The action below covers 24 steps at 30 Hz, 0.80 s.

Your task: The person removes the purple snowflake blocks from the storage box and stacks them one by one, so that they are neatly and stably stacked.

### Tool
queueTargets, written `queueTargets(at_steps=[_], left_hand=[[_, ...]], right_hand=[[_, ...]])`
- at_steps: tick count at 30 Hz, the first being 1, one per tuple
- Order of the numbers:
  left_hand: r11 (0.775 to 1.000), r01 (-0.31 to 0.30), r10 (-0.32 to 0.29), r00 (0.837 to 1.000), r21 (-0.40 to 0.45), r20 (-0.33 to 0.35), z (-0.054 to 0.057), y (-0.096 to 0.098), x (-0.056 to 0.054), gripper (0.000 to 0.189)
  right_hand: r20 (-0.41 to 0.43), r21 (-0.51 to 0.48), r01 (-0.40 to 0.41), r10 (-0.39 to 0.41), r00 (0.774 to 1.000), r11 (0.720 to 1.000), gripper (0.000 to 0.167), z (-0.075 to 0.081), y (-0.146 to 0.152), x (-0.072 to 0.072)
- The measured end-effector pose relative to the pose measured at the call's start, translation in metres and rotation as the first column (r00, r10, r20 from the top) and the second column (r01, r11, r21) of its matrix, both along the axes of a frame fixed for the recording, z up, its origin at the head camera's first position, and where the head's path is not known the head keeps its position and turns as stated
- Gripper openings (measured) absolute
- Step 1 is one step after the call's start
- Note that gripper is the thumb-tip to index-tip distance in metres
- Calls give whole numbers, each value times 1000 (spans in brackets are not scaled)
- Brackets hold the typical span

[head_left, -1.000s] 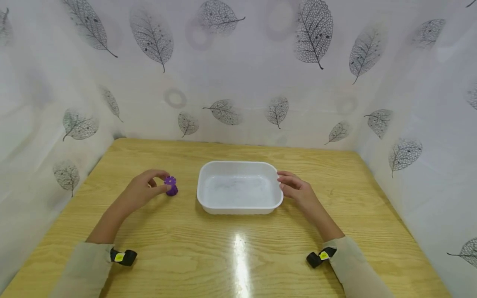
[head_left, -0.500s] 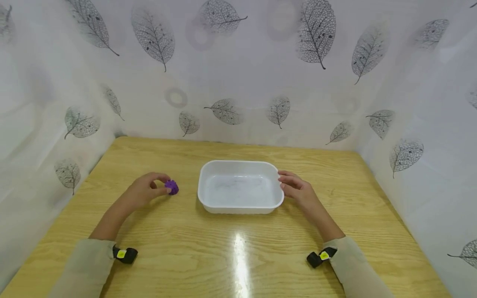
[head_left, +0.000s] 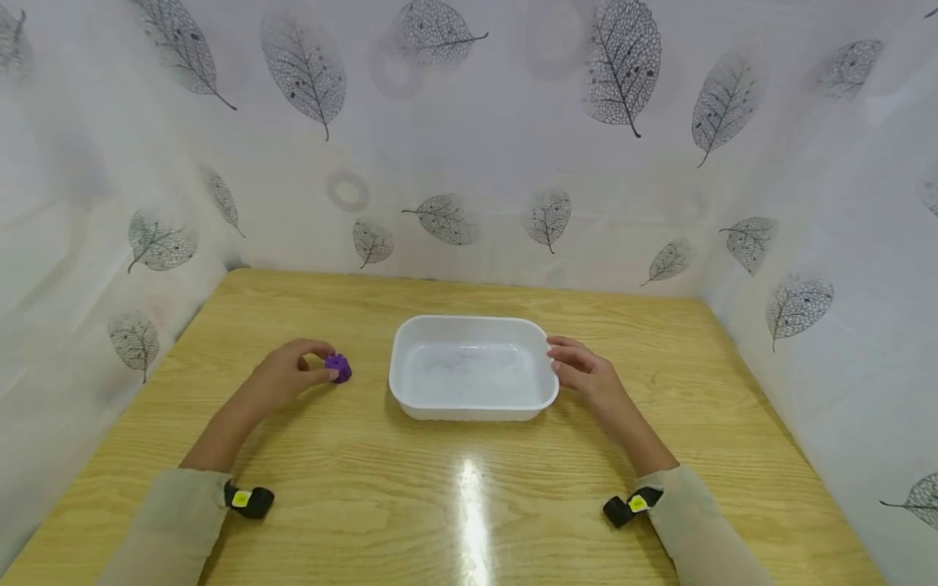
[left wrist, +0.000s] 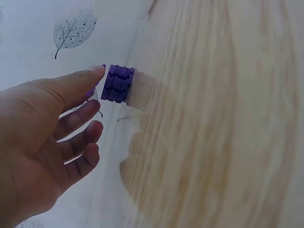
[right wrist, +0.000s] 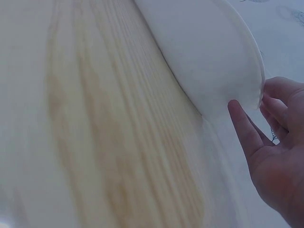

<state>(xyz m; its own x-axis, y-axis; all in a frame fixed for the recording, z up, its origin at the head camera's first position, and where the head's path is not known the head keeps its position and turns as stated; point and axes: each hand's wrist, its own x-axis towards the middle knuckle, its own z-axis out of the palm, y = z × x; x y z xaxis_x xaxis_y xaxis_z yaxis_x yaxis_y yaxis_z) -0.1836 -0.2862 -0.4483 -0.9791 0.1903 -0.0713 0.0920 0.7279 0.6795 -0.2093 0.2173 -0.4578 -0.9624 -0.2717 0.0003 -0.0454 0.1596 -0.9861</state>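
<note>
My left hand pinches a purple notched disc between thumb and fingers. Most of this disc is hidden by the fingertips in the left wrist view. Right beside it there is a short stack of purple notched discs; in the head view the held disc overlaps the stack's top. A white rectangular tub stands at the middle of the table, nothing in it. At its right end, the fingertips of my right hand are at the rim. The right wrist view shows the thumb against the tub's outer wall.
The wooden table runs back to a white curtain printed with grey leaves, which also encloses both sides. Black straps with small devices sit at both wrists, over light sleeves.
My left hand has lowered the purple disc from above the stack down to its top, tilting it on the way. The right hand and the tub stay in place.
</note>
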Motion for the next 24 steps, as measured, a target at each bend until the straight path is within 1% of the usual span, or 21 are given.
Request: queueTargets(at_steps=[4, 11, 19, 24], left_hand=[[1000, -5, 5, 1000, -3, 5, -1, -1, 0, 52], [1000, 1, -1, 1000, -31, -15, -3, 0, -1, 50], [999, -9, 9, 1000, -41, -7, -4, 0, 0, 53], [999, -2, 1, 1000, -46, -16, -5, 0, -1, 52]], right_hand=[[-4, 0, 4, -4, 1000, 1000, 46, 0, 0, 0], [-5, 11, 2, -1, 1000, 1000, 46, 0, 0, 0], [-6, 5, 1, -1, 1000, 1000, 42, -1, 0, 0], [-1, 6, -2, 2, 1000, 1000, 43, -1, 0, -1]])
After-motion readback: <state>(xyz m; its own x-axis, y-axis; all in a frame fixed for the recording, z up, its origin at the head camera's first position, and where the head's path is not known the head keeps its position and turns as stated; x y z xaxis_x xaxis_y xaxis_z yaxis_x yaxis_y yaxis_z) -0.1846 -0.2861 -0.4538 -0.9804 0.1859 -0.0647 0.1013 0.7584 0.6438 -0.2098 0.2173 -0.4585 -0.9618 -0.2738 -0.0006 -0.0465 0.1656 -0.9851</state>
